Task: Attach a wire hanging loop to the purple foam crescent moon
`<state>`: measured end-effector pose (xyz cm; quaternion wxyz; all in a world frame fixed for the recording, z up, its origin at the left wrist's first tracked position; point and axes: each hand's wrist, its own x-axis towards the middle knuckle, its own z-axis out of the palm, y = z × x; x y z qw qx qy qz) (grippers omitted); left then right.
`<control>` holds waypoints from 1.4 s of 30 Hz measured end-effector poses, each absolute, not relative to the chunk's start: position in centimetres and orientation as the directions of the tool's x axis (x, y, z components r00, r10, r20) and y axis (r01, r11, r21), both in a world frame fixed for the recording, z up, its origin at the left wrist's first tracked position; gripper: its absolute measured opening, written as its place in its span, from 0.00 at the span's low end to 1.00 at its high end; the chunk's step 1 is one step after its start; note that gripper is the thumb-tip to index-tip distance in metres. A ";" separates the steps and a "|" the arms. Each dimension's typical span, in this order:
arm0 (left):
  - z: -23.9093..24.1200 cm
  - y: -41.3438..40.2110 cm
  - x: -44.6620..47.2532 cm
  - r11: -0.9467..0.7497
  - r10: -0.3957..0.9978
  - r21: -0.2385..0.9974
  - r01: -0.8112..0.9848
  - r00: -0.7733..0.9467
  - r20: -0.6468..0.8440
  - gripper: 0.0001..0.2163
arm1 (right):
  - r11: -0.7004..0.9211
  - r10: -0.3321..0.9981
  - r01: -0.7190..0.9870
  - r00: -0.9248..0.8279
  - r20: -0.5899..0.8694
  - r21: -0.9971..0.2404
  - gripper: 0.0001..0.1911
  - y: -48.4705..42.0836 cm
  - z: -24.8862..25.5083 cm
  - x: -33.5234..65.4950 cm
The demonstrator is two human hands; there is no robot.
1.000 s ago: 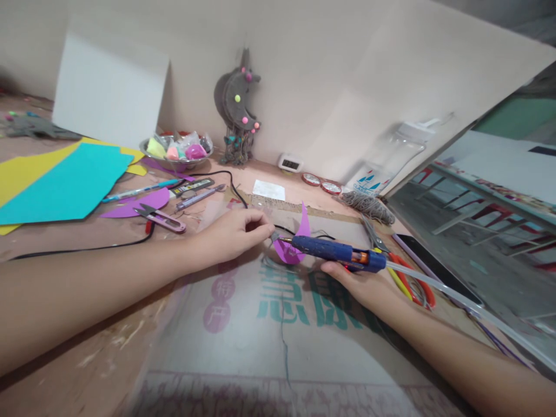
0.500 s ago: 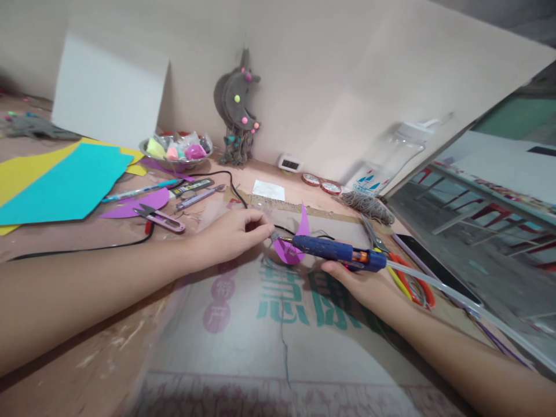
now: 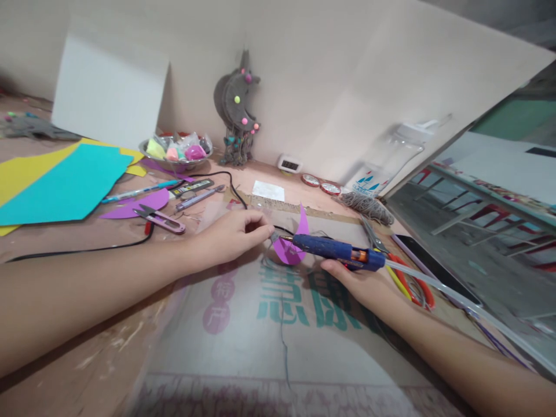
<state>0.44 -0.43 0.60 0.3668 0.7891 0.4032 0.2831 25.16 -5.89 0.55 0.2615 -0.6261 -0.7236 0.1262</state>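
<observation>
My right hand (image 3: 360, 284) grips a blue hot glue gun (image 3: 334, 250) with a clear glue stick (image 3: 456, 298) trailing out of its back. Its metal nozzle points left at a purple crescent of foam (image 3: 289, 246) lying on a printed cardboard sheet (image 3: 278, 324). My left hand (image 3: 230, 234) rests curled on the cardboard, its fingertips pinched on the crescent's left edge, right at the nozzle tip. A black cord (image 3: 87, 249) runs from the gun across the table to the left.
Left of my hands lie thread snips (image 3: 163, 219), a purple foam piece (image 3: 134, 205), pens, and teal (image 3: 65, 185) and yellow sheets. A bowl of pompoms (image 3: 178, 149) and a grey moon ornament (image 3: 237, 110) stand at the back. Scissors (image 3: 402, 272), twine (image 3: 367, 205) and a phone (image 3: 438, 269) lie right.
Almost nothing has moved; the glue gun has shifted very slightly up and back while both hands keep their hold.
</observation>
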 end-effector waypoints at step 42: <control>-0.5 0.4 0.8 -0.268 0.871 0.930 0.251 0.476 0.123 0.12 | 0.260 0.965 0.831 -0.212 0.152 -0.492 0.17 10.8 2.5 25.7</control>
